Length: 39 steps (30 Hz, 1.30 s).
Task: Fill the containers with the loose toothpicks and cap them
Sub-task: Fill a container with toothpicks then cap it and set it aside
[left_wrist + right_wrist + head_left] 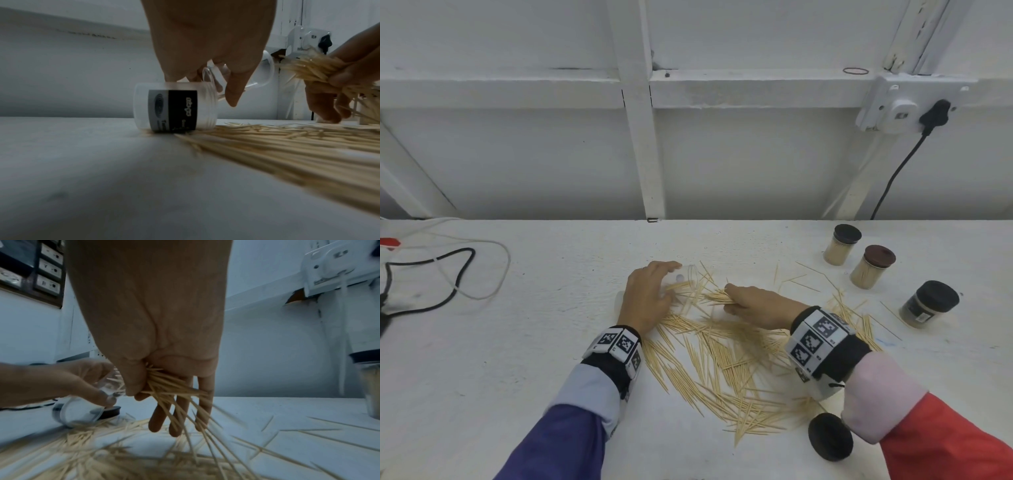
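The left hand (645, 298) is curled over a clear plastic container (686, 278) that lies tipped on its side on the white surface (524, 342), open mouth toward the right hand. A second see-through tub with a black label (174, 108) lies on its side just beside it. The right hand (755, 305) squeezes a bunch of thin wooden toothpicks (717, 297), pointing them at that mouth. Many more loose toothpicks (722, 370) lie spread on the surface between the wrists. A round black lid (829, 435) rests near the right sleeve. Three capped jars full of toothpicks (873, 266) stand at the far right.
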Each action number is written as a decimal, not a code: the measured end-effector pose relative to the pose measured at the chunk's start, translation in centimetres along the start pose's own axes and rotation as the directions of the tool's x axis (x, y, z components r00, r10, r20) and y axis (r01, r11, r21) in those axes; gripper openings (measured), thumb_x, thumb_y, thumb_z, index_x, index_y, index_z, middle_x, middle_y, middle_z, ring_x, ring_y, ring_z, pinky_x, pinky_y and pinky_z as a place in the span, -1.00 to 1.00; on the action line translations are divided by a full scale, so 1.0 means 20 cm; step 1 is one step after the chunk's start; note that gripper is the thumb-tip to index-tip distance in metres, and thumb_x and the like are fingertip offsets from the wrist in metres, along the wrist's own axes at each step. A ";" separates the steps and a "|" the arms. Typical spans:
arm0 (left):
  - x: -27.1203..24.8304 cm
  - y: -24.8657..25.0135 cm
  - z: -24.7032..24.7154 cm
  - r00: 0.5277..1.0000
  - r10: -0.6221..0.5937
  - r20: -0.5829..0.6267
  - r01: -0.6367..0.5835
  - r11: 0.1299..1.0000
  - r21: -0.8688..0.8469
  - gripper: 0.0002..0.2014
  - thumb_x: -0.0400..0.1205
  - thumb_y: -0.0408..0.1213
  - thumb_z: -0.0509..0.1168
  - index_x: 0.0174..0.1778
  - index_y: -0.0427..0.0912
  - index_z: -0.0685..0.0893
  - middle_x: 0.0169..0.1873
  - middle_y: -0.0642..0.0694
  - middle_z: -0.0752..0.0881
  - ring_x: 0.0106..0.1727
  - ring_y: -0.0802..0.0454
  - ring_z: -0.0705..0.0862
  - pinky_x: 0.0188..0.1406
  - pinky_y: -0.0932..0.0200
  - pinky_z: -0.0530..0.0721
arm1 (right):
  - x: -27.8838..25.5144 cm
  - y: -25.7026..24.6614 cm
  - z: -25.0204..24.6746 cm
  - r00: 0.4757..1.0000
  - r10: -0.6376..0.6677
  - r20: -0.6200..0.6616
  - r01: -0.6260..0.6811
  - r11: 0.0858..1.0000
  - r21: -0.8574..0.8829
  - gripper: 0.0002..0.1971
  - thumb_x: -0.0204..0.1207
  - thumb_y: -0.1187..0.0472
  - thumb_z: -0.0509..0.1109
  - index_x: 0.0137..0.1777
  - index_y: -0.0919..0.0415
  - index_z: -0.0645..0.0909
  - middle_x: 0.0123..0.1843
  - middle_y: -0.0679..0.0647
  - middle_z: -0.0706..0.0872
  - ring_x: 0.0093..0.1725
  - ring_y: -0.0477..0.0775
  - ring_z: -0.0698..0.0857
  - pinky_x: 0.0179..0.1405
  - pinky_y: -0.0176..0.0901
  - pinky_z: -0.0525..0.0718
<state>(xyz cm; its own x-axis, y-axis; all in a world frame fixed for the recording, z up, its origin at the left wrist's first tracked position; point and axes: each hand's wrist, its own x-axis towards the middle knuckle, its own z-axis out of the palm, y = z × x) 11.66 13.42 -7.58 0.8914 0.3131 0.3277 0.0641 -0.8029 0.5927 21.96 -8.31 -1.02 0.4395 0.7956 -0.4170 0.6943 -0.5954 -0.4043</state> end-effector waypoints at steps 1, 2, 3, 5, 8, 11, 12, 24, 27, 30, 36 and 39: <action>0.00 0.01 0.00 1.000 0.008 -0.007 -0.008 1.000 -0.005 -0.48 0.48 -0.44 0.41 0.36 -0.02 0.60 0.19 0.12 0.61 0.24 0.07 0.55 0.46 -0.15 0.35 | 0.00 0.00 -0.01 1.000 -0.006 -0.008 0.006 1.000 0.017 -0.79 0.78 0.08 0.06 -0.03 0.19 0.26 -0.19 0.06 0.48 -0.22 0.05 0.41 -0.18 -0.05 0.38; 0.00 0.01 0.00 1.000 0.014 -0.011 -0.014 1.000 -0.013 -0.49 0.49 -0.43 0.42 0.36 -0.02 0.60 0.17 0.16 0.58 0.22 0.15 0.51 0.48 -0.16 0.33 | 0.00 0.01 -0.02 1.000 -0.013 -0.020 0.014 0.999 0.034 -0.79 0.78 0.08 0.07 -0.04 0.19 0.27 -0.19 0.06 0.47 -0.23 0.04 0.39 -0.19 -0.06 0.37; 0.00 0.02 -0.01 1.000 0.016 -0.014 -0.017 1.000 -0.021 -0.50 0.50 -0.42 0.43 0.36 -0.03 0.61 0.15 0.19 0.56 0.19 0.22 0.47 0.50 -0.18 0.31 | 0.00 0.02 -0.03 0.999 -0.021 -0.029 0.022 0.998 0.052 -0.79 0.78 0.09 0.07 -0.05 0.19 0.26 -0.19 0.06 0.47 -0.23 0.03 0.39 -0.20 -0.07 0.36; 0.00 0.03 -0.01 1.000 0.015 -0.012 -0.016 0.999 -0.031 -0.51 0.51 -0.42 0.43 0.36 -0.04 0.61 0.13 0.21 0.54 0.17 0.26 0.44 0.51 -0.23 0.31 | 0.01 0.02 -0.05 0.999 -0.026 -0.037 0.030 0.995 0.098 -0.79 0.77 0.09 0.08 -0.07 0.17 0.27 -0.11 0.10 0.57 -0.18 0.07 0.48 -0.16 -0.05 0.45; 0.00 0.03 -0.01 0.999 0.031 -0.010 -0.031 0.998 -0.048 -0.52 0.50 -0.41 0.44 0.35 -0.05 0.62 0.12 0.19 0.56 0.12 0.37 0.41 0.47 -0.32 0.34 | 0.00 0.02 -0.07 0.998 -0.022 -0.058 0.031 0.987 0.157 -0.80 0.77 0.08 0.08 0.00 0.19 0.32 0.00 0.09 0.69 -0.03 0.10 0.62 0.04 0.03 0.58; -0.01 0.04 -0.02 1.000 0.028 -0.011 -0.029 0.996 -0.079 -0.53 0.50 -0.41 0.45 0.35 -0.08 0.62 0.10 0.17 0.58 0.12 0.63 0.36 0.46 -0.34 0.35 | -0.01 0.02 -0.09 0.994 -0.030 -0.107 0.054 0.972 0.227 -0.80 0.76 0.06 0.11 -0.03 0.16 0.33 -0.17 0.06 0.61 -0.20 0.06 0.56 -0.06 0.06 0.59; -0.01 0.04 -0.02 1.000 0.020 -0.011 -0.021 0.996 -0.088 -0.52 0.51 -0.41 0.46 0.35 -0.08 0.61 0.09 0.16 0.59 0.14 0.70 0.34 0.47 -0.33 0.34 | 0.00 0.02 -0.09 0.993 -0.027 -0.116 0.055 0.968 0.245 -0.80 0.76 0.06 0.11 -0.03 0.16 0.33 -0.18 0.09 0.58 -0.22 0.06 0.53 -0.11 0.05 0.56; -0.01 0.07 -0.02 1.000 0.004 0.028 0.001 0.989 -0.146 -0.49 0.49 -0.34 0.51 0.35 0.04 0.58 0.03 0.17 0.65 0.08 0.42 0.50 0.37 0.12 0.34 | 0.02 -0.04 -0.09 0.999 -0.009 -0.051 0.014 0.995 0.101 -0.76 0.78 0.05 0.05 -0.07 0.17 0.25 -0.28 0.05 0.43 -0.32 0.01 0.36 -0.29 -0.10 0.35; -0.01 0.05 -0.02 0.998 0.038 0.047 -0.031 0.990 -0.139 -0.48 0.46 -0.35 0.49 0.30 0.13 0.57 0.01 0.17 0.64 0.10 0.14 0.58 0.22 0.10 0.46 | 0.01 -0.07 -0.12 0.999 0.010 -0.042 -0.013 0.996 -0.083 -0.78 0.79 0.04 0.02 -0.01 0.19 0.25 -0.31 0.02 0.43 -0.37 -0.01 0.37 -0.38 -0.15 0.33; -0.01 0.05 -0.01 0.993 0.077 0.084 -0.067 0.991 -0.116 -0.48 0.41 -0.29 0.42 0.32 0.07 0.63 0.01 0.16 0.65 0.07 0.18 0.58 0.23 0.09 0.45 | 0.02 -0.11 -0.16 0.999 0.015 -0.045 -0.027 0.956 -0.293 -0.81 0.79 0.08 0.00 0.02 0.19 0.24 -0.30 0.02 0.42 -0.38 -0.02 0.38 -0.29 -0.10 0.37; -0.01 0.06 -0.01 0.985 0.102 0.136 -0.089 0.991 -0.097 -0.47 0.41 -0.18 0.37 0.36 0.05 0.62 0.00 0.21 0.64 0.03 0.25 0.54 0.25 0.15 0.38 | 0.07 -0.19 -0.16 0.999 -0.011 -0.033 -0.006 0.873 -0.487 -0.81 0.78 0.14 0.06 0.17 0.26 0.36 -0.25 0.06 0.43 -0.24 0.12 0.49 -0.20 -0.06 0.43; -0.01 0.05 -0.01 0.988 0.082 0.129 -0.069 0.992 -0.104 -0.47 0.40 -0.16 0.38 0.35 0.04 0.61 -0.01 0.26 0.63 0.03 0.26 0.55 0.27 0.15 0.39 | 0.09 -0.22 -0.19 1.000 -0.003 -0.018 -0.005 0.897 -0.442 -0.74 0.77 0.11 0.09 0.25 0.31 0.40 -0.18 0.08 0.46 -0.15 0.13 0.50 -0.16 -0.06 0.43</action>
<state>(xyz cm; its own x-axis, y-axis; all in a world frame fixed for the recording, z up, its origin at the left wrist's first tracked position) 11.41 12.61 -6.84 0.9439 0.1783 0.2779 -0.0446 -0.7651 0.6423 21.85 -3.94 3.08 0.4478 0.7992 -0.4009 0.8723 -0.4889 -0.0003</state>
